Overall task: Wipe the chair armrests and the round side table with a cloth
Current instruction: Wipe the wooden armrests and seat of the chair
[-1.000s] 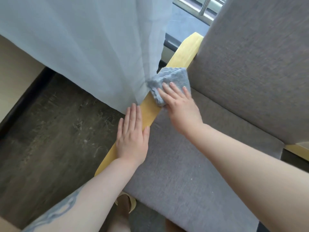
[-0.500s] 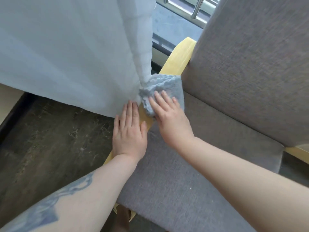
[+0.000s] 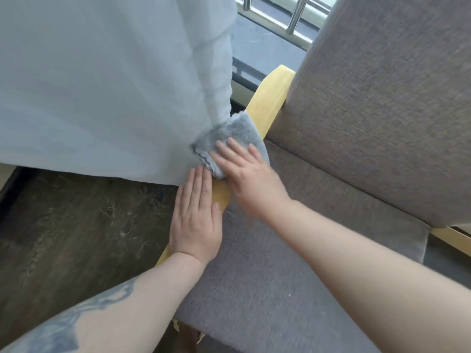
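The right hand [image 3: 251,178] lies flat on a grey cloth [image 3: 230,138], its fingers straight and spread, pressing the cloth down onto the yellow wooden armrest [image 3: 271,98] of the chair. The cloth sits about midway along the armrest, bunched at its left edge, where it touches the hem of a pale sheer curtain [image 3: 107,85]. Just near of it, the left hand [image 3: 196,220] rests palm-down on the same armrest, fingers straight and held together, with nothing in its grip (the right hand's grip holds nothing either; it only presses). The fingertips of the left hand come right up to the near edge of the cloth.

The far end of the armrest runs up beside the grey upholstered backrest [image 3: 382,103], and the grey seat cushion [image 3: 293,276] spreads out to the right of both hands. A tattoo [image 3: 63,324] shows on the left forearm. To the left lies a dark wood-look floor [image 3: 76,225], and beyond the curtain a metal railing [image 3: 295,19] stands at the far side.
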{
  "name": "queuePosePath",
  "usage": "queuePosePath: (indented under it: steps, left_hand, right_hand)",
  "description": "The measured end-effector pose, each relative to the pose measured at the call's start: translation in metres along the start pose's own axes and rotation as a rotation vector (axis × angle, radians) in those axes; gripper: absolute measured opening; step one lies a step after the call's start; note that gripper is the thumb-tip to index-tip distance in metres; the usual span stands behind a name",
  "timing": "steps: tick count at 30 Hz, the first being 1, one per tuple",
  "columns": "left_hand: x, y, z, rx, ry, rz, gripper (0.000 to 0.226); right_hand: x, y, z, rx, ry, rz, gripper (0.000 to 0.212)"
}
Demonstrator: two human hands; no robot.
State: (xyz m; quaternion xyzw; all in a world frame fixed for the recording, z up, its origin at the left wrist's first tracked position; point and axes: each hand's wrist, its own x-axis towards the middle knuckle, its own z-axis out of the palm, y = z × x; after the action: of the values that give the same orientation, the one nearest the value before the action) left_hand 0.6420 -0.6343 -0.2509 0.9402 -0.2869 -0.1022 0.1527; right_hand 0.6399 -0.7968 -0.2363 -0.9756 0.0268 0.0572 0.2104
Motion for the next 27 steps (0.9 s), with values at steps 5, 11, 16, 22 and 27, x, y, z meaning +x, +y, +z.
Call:
queuePosePath:
  steps: [5,11,16,22,27]
  left_hand:
    - [0.000,0.000,-0.001,-0.013,-0.021,-0.009,0.059]
    - [0.000,-0.001,0.000,-0.020,0.001,-0.004,0.059]
    - [0.000,0.000,0.000,0.004,-0.006,0.034,0.056]
    - [0.000,0.001,-0.002,0.043,-0.041,0.110,0.054]
    - [0.011,0.002,-0.005,-0.011,-0.066,0.228,0.053]
  right_hand:
    - [-0.004,0.015,-0.006,0.010,0.156,0.362,0.056]
    - [-0.006,0.000,0.005,-0.069,0.054,0.040,0.055]
    - [0.001,0.017,-0.005,-0.043,0.181,0.425,0.060]
    - [0.018,0.011,-0.006,-0.042,0.050,0.168,0.056]
    - [0.014,0.010,-0.007,-0.024,0.192,0.524,0.060]
